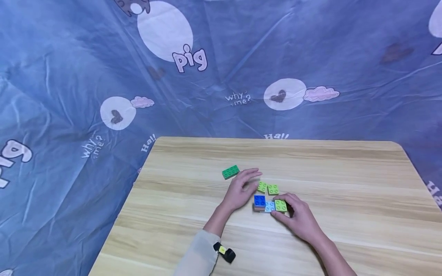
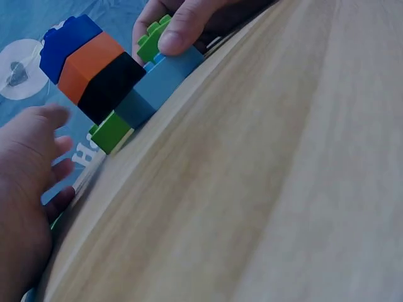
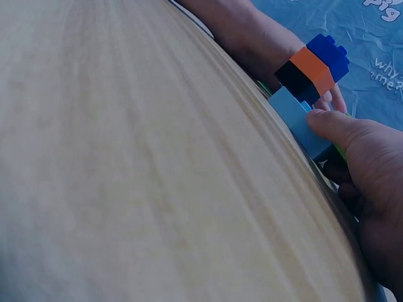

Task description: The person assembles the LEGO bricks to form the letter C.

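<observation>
With thumb and fingers, my right hand [image 1: 299,217] pinches a lime green toy brick [image 1: 281,206] at the right end of a light blue brick [image 1: 269,207]. The left wrist view shows that lime brick on top of the light blue one. On the left end rises a stack of a black brick [image 2: 113,87], an orange brick [image 2: 88,63] and a blue brick [image 1: 259,200]. My left hand [image 1: 239,191] rests on the table left of the stack, fingers loosely bent and holding nothing. Its thumb is near a loose lime brick [image 1: 262,187]; whether they touch, I cannot tell.
Another lime brick [image 1: 273,189] lies behind the assembly. A long dark green brick [image 1: 230,172] lies beyond my left hand. The wooden table [image 1: 345,172] extends around the bricks, and a blue printed cloth [image 1: 214,115] hangs behind its far edge.
</observation>
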Available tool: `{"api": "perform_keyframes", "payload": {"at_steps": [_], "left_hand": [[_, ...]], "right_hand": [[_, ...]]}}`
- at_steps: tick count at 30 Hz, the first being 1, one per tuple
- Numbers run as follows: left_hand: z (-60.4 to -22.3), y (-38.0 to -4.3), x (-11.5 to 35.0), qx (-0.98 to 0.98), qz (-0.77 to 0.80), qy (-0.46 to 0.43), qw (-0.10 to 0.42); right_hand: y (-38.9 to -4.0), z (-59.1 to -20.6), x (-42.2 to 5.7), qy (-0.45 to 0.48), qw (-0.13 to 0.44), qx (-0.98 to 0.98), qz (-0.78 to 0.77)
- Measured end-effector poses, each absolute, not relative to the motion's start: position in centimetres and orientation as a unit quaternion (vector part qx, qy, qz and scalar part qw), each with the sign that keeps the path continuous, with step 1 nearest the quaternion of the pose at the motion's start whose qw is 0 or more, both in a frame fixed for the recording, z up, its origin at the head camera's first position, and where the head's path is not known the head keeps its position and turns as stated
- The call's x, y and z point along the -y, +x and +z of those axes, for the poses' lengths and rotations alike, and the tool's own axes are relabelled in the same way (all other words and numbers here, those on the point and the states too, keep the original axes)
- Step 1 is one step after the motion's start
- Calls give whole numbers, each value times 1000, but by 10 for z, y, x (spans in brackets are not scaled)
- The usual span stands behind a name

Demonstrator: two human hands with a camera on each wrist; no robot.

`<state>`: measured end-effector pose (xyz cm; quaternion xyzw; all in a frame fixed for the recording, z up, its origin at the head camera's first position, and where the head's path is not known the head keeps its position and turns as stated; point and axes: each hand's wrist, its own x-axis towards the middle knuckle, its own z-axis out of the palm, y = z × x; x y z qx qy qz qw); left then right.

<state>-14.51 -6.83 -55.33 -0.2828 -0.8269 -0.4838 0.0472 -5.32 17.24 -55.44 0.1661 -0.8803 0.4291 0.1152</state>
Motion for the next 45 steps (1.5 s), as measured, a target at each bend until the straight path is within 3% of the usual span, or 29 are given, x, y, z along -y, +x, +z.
{"api": "perform_keyframes", "payload": {"at_steps": [5,14,32,45], "left_hand": [[-552,-142,66,879,-363,-307,12],[-555,-142,66,898,-323,-297,16],[-549,-132,66,696,-698,-166,26],[-546,-111,66,671,-706,-205,99]], "right_hand": [[-52,-556,-172,172,118,877,433],[-53,-558,-172,174,121,877,432],[-51,-558,-173,166,110,882,427],[-52,-556,-173,162,108,883,427]]}}
